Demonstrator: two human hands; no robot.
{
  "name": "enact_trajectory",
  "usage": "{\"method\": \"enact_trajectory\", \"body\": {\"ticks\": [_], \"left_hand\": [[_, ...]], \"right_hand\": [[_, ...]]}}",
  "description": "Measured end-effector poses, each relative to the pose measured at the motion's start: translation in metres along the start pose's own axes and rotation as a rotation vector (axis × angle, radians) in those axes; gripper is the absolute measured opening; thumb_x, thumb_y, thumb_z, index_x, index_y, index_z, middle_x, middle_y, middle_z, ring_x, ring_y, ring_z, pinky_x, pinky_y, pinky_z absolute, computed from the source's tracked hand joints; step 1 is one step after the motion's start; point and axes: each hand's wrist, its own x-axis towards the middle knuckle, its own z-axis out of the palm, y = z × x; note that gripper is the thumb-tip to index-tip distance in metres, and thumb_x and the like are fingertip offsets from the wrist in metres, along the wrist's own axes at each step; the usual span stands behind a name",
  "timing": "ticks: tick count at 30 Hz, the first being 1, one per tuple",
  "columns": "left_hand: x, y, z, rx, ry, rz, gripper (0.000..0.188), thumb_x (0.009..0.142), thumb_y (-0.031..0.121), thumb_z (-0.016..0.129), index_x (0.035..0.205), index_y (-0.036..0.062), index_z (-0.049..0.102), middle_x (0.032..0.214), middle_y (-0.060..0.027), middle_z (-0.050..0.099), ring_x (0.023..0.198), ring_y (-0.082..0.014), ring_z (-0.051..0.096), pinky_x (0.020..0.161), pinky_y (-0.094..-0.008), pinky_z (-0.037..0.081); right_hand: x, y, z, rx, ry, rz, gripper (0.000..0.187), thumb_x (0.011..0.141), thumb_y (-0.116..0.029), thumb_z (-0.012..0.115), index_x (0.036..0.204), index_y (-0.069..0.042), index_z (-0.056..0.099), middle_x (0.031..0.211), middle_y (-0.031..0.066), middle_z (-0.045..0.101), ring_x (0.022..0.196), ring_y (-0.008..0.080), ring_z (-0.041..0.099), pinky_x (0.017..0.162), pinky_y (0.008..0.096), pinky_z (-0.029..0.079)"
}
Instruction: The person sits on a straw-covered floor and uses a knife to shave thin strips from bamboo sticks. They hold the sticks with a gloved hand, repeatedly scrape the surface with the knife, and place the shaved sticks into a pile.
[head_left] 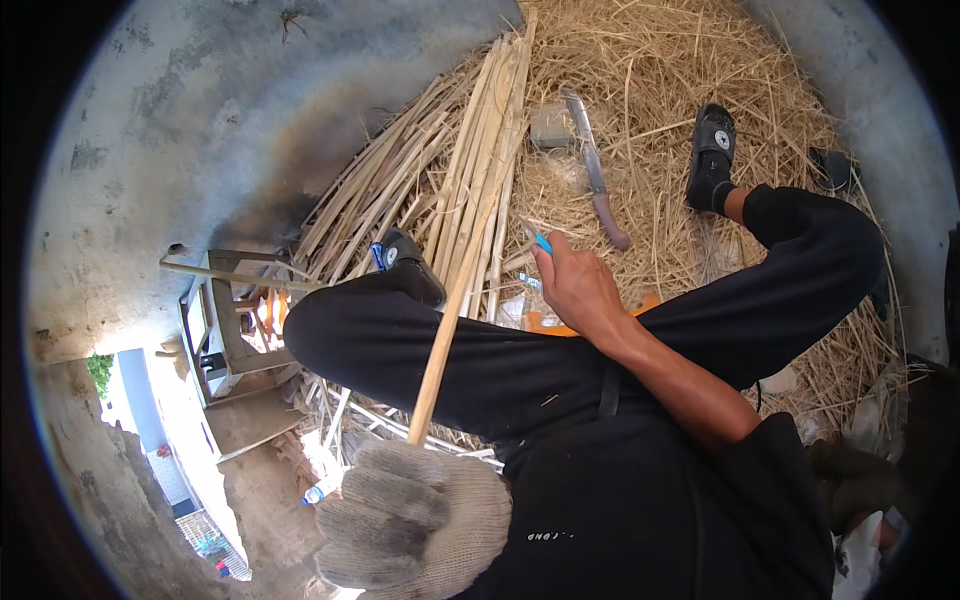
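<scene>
My left hand [415, 515], in a soiled knitted glove, is closed around the near end of a long bamboo strip [441, 355]. The strip slants away over my left leg toward a bundle of bamboo strips [470, 170]. My bare right hand [582, 290] is closed on a small blue-handled knife [543, 243], its short tip pointing up and left; the fingers hide most of the handle. Beyond that hand a big knife [588, 150] with a brown handle lies on the shavings, beside a greyish block [551, 127].
My crossed legs [400, 370] in black trousers frame the work. Straw-like shavings [660, 60] cover the ground. An orange object [550, 323] lies partly under my right wrist. A wooden frame [235, 330] and a plastic bottle [322, 490] are at left; grey walls [200, 120] curve around.
</scene>
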Motion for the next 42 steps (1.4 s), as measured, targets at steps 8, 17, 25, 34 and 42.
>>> {"method": "enact_trajectory", "body": {"ticks": [8,17,25,34,42], "left_hand": [[-0.013,-0.02,0.018,0.088,0.229,0.083,0.049,0.098,0.049,0.05,0.077,0.0051,0.05,0.07,-0.0048,0.047,0.061,-0.0183,0.049,0.059,-0.025,0.041],[-0.013,-0.014,0.01,0.004,-0.046,0.0,0.051,0.097,0.052,0.05,0.074,0.0063,0.05,0.067,-0.0045,0.047,0.054,-0.0162,0.045,0.054,-0.0244,0.043],[-0.003,-0.006,0.007,-0.101,0.002,0.007,0.044,0.098,0.044,0.05,0.073,0.008,0.051,0.063,-0.0022,0.047,0.048,-0.0142,0.044,0.048,-0.0248,0.046],[0.002,-0.007,0.015,-0.169,0.072,-0.075,0.042,0.098,0.041,0.05,0.071,0.0094,0.05,0.061,-0.0008,0.046,0.045,-0.0129,0.042,0.045,-0.025,0.047],[-0.004,-0.011,0.008,-0.119,0.07,-0.075,0.044,0.098,0.044,0.05,0.07,0.0099,0.048,0.061,-0.0008,0.045,0.044,-0.0128,0.04,0.045,-0.0249,0.046]], "right_hand": [[-0.043,-0.084,-0.048,0.455,-0.078,-0.441,0.026,0.095,-0.025,0.061,0.09,-0.003,0.048,0.059,0.0143,0.058,0.053,0.0362,0.06,0.048,0.0459,0.047],[-0.031,-0.074,-0.009,0.192,0.038,-0.469,0.026,0.08,-0.017,0.074,0.088,-0.005,0.051,0.064,0.0102,0.057,0.053,0.0307,0.059,0.046,0.0407,0.046],[-0.015,-0.054,0.016,0.057,0.122,-0.336,0.02,0.093,-0.026,0.06,0.094,-0.006,0.054,0.059,0.0139,0.061,0.052,0.0349,0.063,0.048,0.048,0.05],[0.016,0.04,0.024,-0.01,0.094,0.004,0.02,0.097,-0.02,0.052,0.098,-0.002,0.057,0.068,0.0183,0.064,0.061,0.0403,0.064,0.057,0.0512,0.048],[-0.027,-0.082,-0.019,0.444,0.029,-0.451,0.021,0.095,-0.019,0.06,0.094,-0.001,0.048,0.063,0.0181,0.056,0.058,0.0394,0.059,0.053,0.0465,0.045]]}}
